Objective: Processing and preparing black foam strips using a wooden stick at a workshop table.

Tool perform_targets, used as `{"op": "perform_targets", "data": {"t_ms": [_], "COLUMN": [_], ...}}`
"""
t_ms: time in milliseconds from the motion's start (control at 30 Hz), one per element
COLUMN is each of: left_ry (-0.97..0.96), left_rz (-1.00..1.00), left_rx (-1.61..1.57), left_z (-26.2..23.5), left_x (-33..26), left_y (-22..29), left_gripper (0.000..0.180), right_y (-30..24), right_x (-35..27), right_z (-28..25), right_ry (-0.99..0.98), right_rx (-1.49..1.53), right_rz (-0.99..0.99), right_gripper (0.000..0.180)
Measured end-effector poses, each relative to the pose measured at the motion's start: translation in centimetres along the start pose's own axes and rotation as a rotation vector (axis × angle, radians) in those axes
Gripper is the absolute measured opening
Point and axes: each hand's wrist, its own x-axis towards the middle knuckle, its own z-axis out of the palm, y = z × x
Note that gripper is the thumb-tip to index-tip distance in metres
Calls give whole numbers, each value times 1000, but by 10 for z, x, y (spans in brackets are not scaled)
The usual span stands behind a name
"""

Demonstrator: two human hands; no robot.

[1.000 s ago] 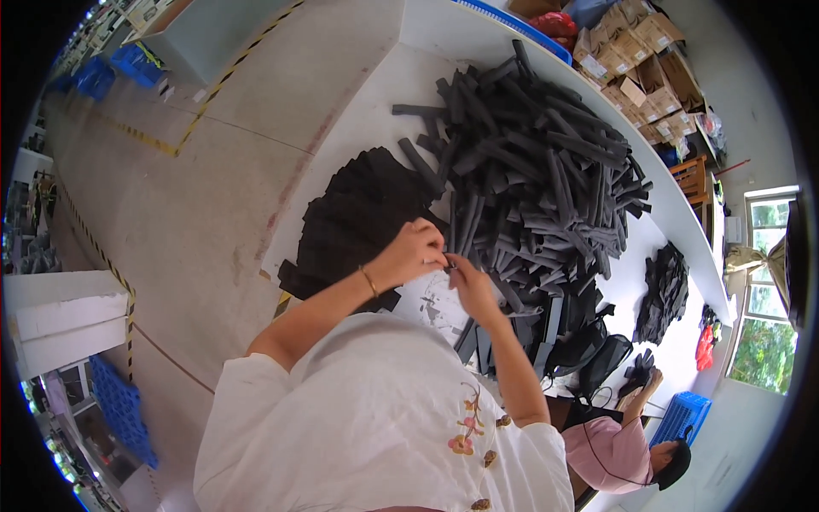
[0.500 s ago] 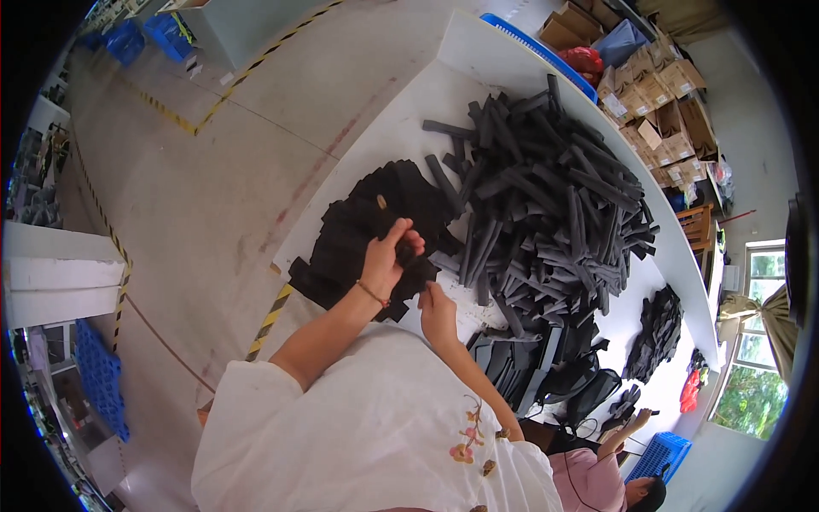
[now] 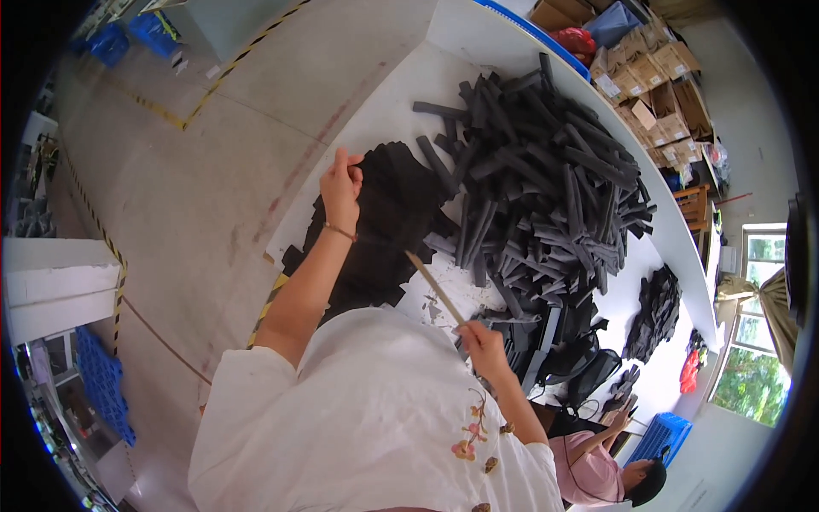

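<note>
My right hand is closed round the lower end of a thin tan stick, which slants up and left over the white table. My left hand is raised further left, its fingers curled together, in front of a spread pile of flat black pieces that look like cloth. Whatever those fingers may hold cannot be made out against the dark pile. Right of the pile lies a big heap of dark grey foam-like strips or tubes.
Black bags and another dark pile lie along the table to the right. A co-worker in pink sits at lower right beside a blue crate. Cardboard boxes are stacked beyond the table's raised edge.
My hands have moved apart: the left up and left, the right down and right. The tan stick, earlier showing only a tip by my left hand, is now largely exposed in my right.
</note>
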Motion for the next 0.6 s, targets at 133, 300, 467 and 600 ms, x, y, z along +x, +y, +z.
{"op": "perform_targets", "data": {"t_ms": [133,300,467,600], "left_ry": [137,-461,-614,-213], "left_rz": [-302,-911,-660,-545], "left_rx": [-40,-294,-610,-650], "left_z": [12,55,24,39], "left_x": [-59,-99,8,17], "left_y": [-30,-2,-49,-28], "left_gripper": [60,45,14,15], "right_y": [-2,-2,25,5], "right_x": [5,0,-20,-33], "right_z": [-11,-12,-17,-38], "right_ry": [80,48,-218,-61], "right_rx": [21,11,-110,149], "right_rz": [-62,-41,-341,92], "right_gripper": [15,14,16,7]}}
